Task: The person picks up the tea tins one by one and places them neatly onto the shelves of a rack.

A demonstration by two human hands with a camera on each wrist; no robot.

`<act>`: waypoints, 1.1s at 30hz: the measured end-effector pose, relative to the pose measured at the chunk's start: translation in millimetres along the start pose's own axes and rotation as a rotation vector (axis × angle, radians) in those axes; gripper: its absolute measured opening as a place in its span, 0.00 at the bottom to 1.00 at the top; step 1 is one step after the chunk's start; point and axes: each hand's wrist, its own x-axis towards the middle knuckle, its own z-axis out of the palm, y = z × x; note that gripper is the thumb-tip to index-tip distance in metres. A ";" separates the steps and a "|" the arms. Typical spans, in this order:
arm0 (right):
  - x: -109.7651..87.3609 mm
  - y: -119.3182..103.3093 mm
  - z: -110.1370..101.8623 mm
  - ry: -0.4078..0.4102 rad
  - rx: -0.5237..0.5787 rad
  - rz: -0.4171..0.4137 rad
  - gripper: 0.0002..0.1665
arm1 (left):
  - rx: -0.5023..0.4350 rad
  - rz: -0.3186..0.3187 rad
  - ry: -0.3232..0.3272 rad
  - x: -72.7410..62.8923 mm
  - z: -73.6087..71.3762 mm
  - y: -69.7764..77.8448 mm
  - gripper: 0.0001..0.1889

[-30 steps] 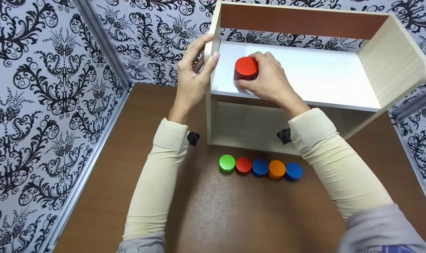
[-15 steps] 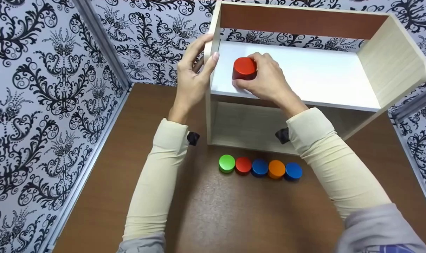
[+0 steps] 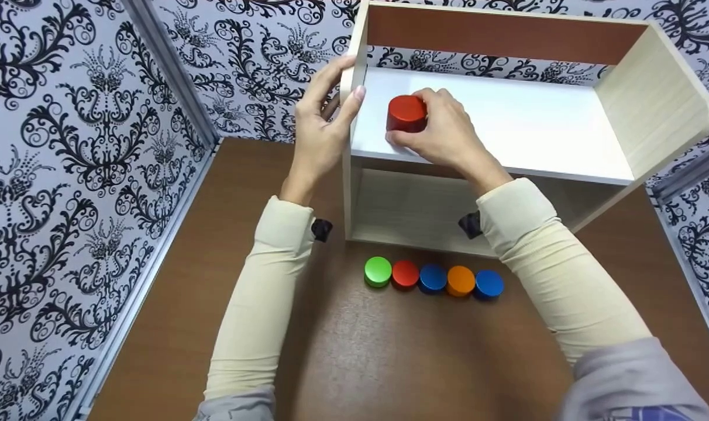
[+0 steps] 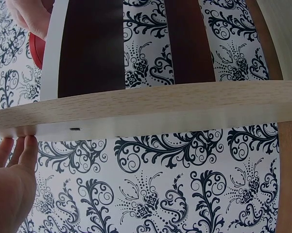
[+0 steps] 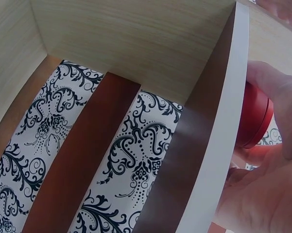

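Red canister (image 3: 406, 115) glossy (metallic sheen); cabinet (image 3: 653, 108) matt wood-grain; white shelf (image 3: 536, 126) smooth.

In the head view there are six cylinders: a red cylinder (image 3: 406, 111) at one o'clock, then, from five o'clock round to four, a green cylinder (image 3: 378, 271), a second red cylinder (image 3: 405, 274), a blue cylinder (image 3: 433, 278), an orange cylinder (image 3: 460, 281) and a second blue cylinder (image 3: 489, 284). Two hands: left hand (image 3: 320, 134) at eleven o'clock, right hand (image 3: 448, 128) at two. One cabinet (image 3: 524, 117), also at two; one table (image 3: 360, 356) at six.

Cream sleeves (image 3: 255, 304) are wrinkled, with wide cuffs (image 3: 515, 206); grey upper sleeves (image 3: 629, 374), purple print (image 3: 664, 414) on right one; small black wrist-pieces (image 3: 322, 230).
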 end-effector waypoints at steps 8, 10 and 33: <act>-1.4 -1.3 -1.5 -0.007 -0.010 0.003 0.45 | 0.002 0.015 -0.006 0.6 0.0 -1.3 0.21; -1.6 -1.1 -1.4 -0.007 -0.013 0.001 0.45 | 0.000 0.009 -0.006 0.7 -0.1 -1.1 0.21; -17.0 11.1 -13.0 0.038 0.032 -0.036 0.50 | 0.003 -0.024 -0.007 0.1 0.1 0.7 0.21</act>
